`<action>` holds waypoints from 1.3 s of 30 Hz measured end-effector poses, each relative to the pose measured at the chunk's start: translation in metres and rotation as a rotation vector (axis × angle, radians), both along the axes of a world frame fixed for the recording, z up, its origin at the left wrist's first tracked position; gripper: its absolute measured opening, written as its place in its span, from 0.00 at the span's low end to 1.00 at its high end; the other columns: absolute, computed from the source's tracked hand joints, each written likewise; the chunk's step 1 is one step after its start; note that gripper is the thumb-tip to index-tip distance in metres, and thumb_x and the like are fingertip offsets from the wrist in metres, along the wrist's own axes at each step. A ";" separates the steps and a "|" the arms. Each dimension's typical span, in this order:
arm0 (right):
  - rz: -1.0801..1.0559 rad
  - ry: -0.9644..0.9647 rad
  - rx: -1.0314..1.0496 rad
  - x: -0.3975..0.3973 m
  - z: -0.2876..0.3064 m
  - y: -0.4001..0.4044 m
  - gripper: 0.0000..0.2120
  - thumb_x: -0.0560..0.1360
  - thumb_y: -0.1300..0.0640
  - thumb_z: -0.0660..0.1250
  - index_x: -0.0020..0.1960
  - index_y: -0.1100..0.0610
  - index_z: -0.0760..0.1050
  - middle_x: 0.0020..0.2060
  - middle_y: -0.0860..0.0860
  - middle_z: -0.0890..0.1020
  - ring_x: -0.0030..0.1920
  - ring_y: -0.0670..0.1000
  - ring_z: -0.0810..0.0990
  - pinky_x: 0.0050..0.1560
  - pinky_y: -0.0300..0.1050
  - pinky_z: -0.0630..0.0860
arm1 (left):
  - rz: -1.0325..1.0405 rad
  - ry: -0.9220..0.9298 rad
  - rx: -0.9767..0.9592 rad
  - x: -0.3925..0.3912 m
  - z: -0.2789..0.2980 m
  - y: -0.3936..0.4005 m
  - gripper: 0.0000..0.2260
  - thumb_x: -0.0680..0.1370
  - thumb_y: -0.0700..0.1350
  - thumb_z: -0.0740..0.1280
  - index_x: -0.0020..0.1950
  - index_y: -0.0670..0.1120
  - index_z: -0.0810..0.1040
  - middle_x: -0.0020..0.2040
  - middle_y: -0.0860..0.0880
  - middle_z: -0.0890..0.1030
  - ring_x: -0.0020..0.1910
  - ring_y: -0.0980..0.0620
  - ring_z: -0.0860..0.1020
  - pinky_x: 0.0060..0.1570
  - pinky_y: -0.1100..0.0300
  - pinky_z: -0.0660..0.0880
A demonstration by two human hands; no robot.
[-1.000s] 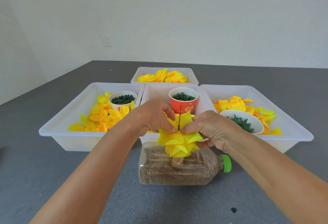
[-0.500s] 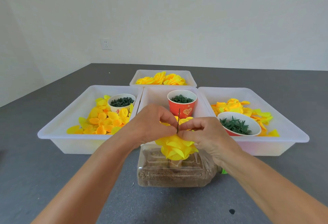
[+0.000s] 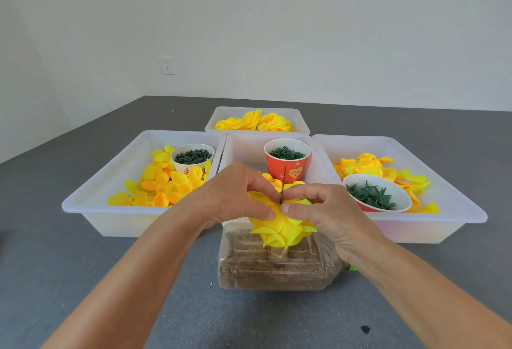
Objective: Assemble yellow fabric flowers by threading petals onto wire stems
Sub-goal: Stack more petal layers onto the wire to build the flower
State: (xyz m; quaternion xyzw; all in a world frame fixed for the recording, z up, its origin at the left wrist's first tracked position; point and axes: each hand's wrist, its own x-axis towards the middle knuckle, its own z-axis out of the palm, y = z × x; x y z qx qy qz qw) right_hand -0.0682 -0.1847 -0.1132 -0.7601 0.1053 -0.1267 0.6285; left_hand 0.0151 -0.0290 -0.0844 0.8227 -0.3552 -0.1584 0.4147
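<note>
Both hands' fingers (image 3: 266, 214) pinch soft, layered yellow fabric petals (image 3: 279, 227) around a thin dark wire (image 3: 283, 185).

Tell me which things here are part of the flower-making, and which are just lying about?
In use: both hands, yellow flower, wire stem, sand-filled bottle, petal trays, cups of green parts.
Lying about: wall socket, dark spot on table.

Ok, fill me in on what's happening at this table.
A person is building a yellow fabric flower on an upright wire stem. Both the left hand and the right hand pinch petals around the wire, above a grain-filled plastic bottle lying on its side. White trays behind hold loose petals, cups of green parts and finished flowers.
</note>
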 end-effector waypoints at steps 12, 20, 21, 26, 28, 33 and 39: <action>-0.101 -0.078 -0.318 0.001 -0.011 0.004 0.11 0.60 0.50 0.79 0.37 0.44 0.78 0.45 0.44 0.80 0.51 0.43 0.77 0.47 0.38 0.71 | -0.048 0.017 -0.001 -0.001 -0.002 0.001 0.09 0.67 0.48 0.77 0.47 0.53 0.85 0.46 0.55 0.84 0.43 0.59 0.80 0.49 0.59 0.77; -0.079 -0.072 -0.177 0.000 -0.014 -0.002 0.17 0.56 0.45 0.79 0.43 0.47 0.80 0.39 0.42 0.79 0.47 0.47 0.78 0.47 0.49 0.77 | 0.073 0.000 -0.128 -0.003 -0.003 0.005 0.18 0.58 0.56 0.77 0.44 0.53 0.82 0.52 0.55 0.82 0.52 0.58 0.78 0.53 0.61 0.74; -0.080 -0.079 -0.171 0.000 -0.013 -0.003 0.18 0.56 0.45 0.78 0.44 0.46 0.80 0.42 0.41 0.80 0.50 0.47 0.78 0.50 0.49 0.77 | 0.110 0.001 -0.141 -0.002 -0.003 0.007 0.16 0.58 0.56 0.76 0.42 0.52 0.82 0.52 0.55 0.82 0.53 0.58 0.78 0.52 0.62 0.74; -0.233 -0.084 -0.187 -0.001 -0.004 -0.012 0.08 0.65 0.47 0.74 0.39 0.50 0.80 0.40 0.48 0.83 0.47 0.49 0.80 0.49 0.46 0.75 | 0.227 0.028 -0.073 -0.001 -0.002 0.012 0.11 0.66 0.50 0.77 0.34 0.43 0.81 0.50 0.56 0.81 0.50 0.66 0.77 0.44 0.69 0.71; -0.281 -0.047 -0.267 -0.003 -0.002 -0.016 0.10 0.68 0.47 0.73 0.35 0.54 0.79 0.33 0.49 0.82 0.38 0.50 0.77 0.40 0.44 0.72 | 0.253 0.045 -0.024 -0.003 -0.001 0.014 0.15 0.66 0.52 0.76 0.35 0.40 0.82 0.48 0.54 0.82 0.50 0.67 0.76 0.45 0.69 0.71; -0.211 0.060 -0.297 -0.009 -0.006 -0.026 0.22 0.69 0.47 0.72 0.36 0.68 0.79 0.21 0.51 0.69 0.25 0.48 0.67 0.33 0.40 0.65 | 0.284 0.120 0.042 -0.008 0.003 0.019 0.18 0.65 0.58 0.74 0.30 0.43 0.83 0.43 0.57 0.84 0.49 0.65 0.76 0.43 0.66 0.67; -0.194 -0.049 -0.384 -0.011 0.005 -0.014 0.08 0.66 0.50 0.74 0.32 0.51 0.79 0.37 0.45 0.79 0.40 0.42 0.75 0.40 0.40 0.67 | 0.286 0.241 0.030 -0.013 0.006 0.015 0.12 0.65 0.51 0.77 0.34 0.41 0.84 0.49 0.53 0.83 0.49 0.65 0.75 0.42 0.68 0.65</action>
